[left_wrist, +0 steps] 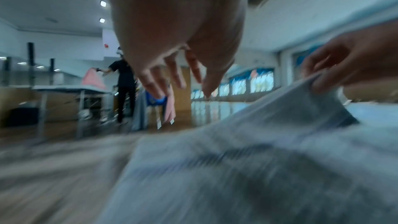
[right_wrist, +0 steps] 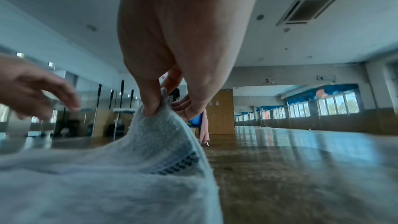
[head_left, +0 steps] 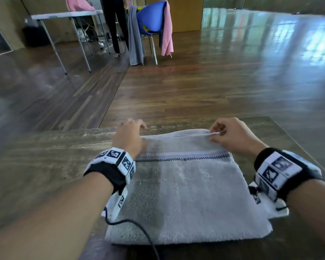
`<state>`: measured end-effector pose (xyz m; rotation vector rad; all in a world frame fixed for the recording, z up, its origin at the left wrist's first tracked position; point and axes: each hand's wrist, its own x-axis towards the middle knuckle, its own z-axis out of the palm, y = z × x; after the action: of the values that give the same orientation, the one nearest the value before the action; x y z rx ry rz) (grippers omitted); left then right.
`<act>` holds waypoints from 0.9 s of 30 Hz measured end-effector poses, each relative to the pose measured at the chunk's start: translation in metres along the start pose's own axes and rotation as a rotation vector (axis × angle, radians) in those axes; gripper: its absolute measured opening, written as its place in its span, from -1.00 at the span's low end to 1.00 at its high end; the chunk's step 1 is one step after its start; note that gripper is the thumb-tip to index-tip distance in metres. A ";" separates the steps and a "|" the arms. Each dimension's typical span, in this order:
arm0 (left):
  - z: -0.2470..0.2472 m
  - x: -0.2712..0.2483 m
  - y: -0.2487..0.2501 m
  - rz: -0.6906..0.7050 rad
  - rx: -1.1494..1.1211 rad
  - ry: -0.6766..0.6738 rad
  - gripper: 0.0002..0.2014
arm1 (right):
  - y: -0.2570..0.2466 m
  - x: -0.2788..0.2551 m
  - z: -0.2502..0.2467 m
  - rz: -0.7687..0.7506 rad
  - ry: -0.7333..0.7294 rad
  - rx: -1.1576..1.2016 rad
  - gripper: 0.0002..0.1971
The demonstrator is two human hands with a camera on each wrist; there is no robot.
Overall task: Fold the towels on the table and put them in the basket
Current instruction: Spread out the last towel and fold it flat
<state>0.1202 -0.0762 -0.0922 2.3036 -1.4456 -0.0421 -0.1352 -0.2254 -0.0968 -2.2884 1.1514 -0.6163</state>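
Left wrist view is motion-blurred: towel point(left_wrist: 247, 168) reads as a pale smear, weave not resolvable there. No basket in any view. Near edge of the table point(head_left: 45, 156) and both forearms are cut off by the head frame.

Towel: light grey terry, looped pile, folded into a rough rectangle lying flat on the table in front of the person. A dark checkered band with a smooth pale stripe beside it runs across its far part. A second layer pokes out at the near right corner. Table: dark, worn wood grain.

Right hand point(head_left: 231, 136) pinches the far right corner of the towel between thumb and curled fingers point(right_wrist: 150, 106); that corner is lifted into a peak off the table. Left hand point(head_left: 129, 136) sits at the far left corner, fingers point(left_wrist: 157, 83) apart and loosely extended, hanging above the cloth and holding nothing in the wrist view; from the head view, contact with the towel edge can't be confirmed.

Both wrists carry black straps with white marker blocks; a black cable point(head_left: 139, 229) trails from the left one across the towel.

Background: blue chair point(head_left: 150, 17) draped with grey and pink cloths, a white-topped folding table point(head_left: 64, 15) with pink fabric on it, a standing person in black partly cut off at the top.
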 end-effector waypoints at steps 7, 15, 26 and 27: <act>-0.038 -0.050 0.107 0.431 -0.326 -0.142 -0.76 | -0.052 -0.064 -0.010 -0.101 0.121 0.249 -0.78; -0.037 -0.081 0.111 0.339 -0.410 -0.050 -0.81 | -0.068 -0.098 -0.011 -0.028 0.122 0.459 -0.80; -0.039 -0.069 0.105 0.369 -0.473 0.054 -0.84 | -0.077 -0.088 -0.012 0.075 0.109 0.693 -0.83; -0.039 -0.068 0.104 0.349 -0.488 0.050 -0.85 | -0.077 -0.086 -0.012 0.079 0.098 0.715 -0.85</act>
<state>0.0094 -0.0434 -0.0324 1.6377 -1.5834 -0.2085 -0.1426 -0.1171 -0.0550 -1.6109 0.8664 -0.9374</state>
